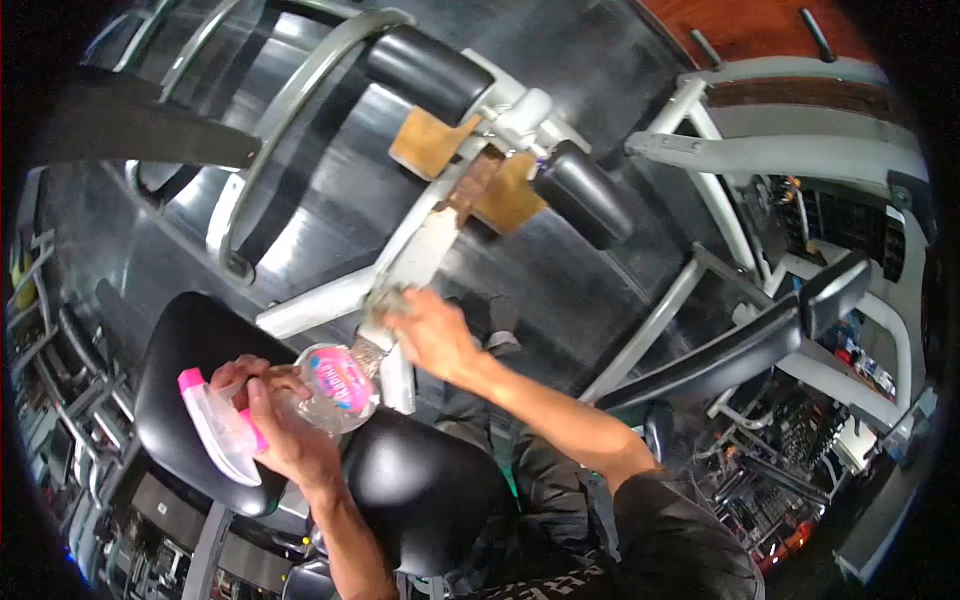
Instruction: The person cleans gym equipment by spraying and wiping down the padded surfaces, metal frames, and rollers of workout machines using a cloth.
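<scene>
My left hand point(285, 430) is closed around the neck of a clear spray bottle point(342, 380) with a pink label and a pink-and-white trigger head. The bottle is tilted over the black padded seat point(410, 475). In my right hand point(437, 338) is a crumpled greyish cloth point(385, 300), blurred and partly hidden by the fingers. Cloth and fingertips are at the white metal beam point(420, 250) of a gym machine. Farther up, this beam shows a brown, worn-looking patch point(472, 185).
Two black foam rollers point(428, 72) point(583, 195) flank the beam's far end, beside tan plates point(432, 142). A curved metal frame point(300, 95) rises at upper left. To the right stand another padded bench point(710, 355) and white frames point(780, 155). Dark floor lies below.
</scene>
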{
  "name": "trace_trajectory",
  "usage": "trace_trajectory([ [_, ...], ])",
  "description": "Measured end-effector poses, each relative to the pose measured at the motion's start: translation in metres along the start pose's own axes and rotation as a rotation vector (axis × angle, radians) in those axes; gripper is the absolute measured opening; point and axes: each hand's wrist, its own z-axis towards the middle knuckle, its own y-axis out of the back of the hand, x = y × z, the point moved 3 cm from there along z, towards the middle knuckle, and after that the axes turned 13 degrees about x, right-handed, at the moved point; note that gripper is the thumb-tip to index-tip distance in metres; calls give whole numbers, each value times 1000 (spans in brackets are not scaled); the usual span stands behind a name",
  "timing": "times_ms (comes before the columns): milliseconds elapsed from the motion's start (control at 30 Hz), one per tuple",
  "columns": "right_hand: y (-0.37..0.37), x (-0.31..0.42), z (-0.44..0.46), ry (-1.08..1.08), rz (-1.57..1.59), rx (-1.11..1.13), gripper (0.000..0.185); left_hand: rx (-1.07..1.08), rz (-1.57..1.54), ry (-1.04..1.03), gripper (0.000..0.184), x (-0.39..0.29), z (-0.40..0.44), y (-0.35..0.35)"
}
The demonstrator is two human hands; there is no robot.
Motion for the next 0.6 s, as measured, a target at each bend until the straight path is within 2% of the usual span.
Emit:
trace_trajectory([
  [67, 6, 5, -14, 194, 470, -19, 38, 37, 66, -7, 24, 2, -4, 3],
  [100, 5, -2, -11, 204, 891, -8, 33, 21, 91, -10, 25, 3, -5, 4],
  [133, 6, -10, -7, 205, 892, -4, 33, 18, 93, -9, 25, 3, -6, 4],
  [200, 8, -33, 6, 48, 1018, -79, 36, 14, 51, -43, 27, 0, -6, 6],
  [267, 16, -62, 19, -22, 234, -230, 42, -1, 31, -28, 29, -4, -7, 3],
  [333, 28, -74, 25, -207, 175, -367, 50, -27, 54, -8, 29, -5, -7, 2],
  [400, 36, -73, 25, -180, 306, -592, 53, -11, 74, -27, 28, -4, -9, 5],
  [467, 30, -66, 24, -125, 479, -519, 51, 32, 166, -74, 26, -7, -11, 4],
  [533, 16, -47, 18, -31, 345, -351, 58, 34, 141, -73, 25, -10, -11, 4],
  [567, 7, -34, 12, -87, 159, -278, 67, 39, 133, -84, 26, -12, -11, 4],
  [600, 0, -25, 8, -97, 144, -246, 73, 44, 127, -95, 26, -14, -11, 5],
])
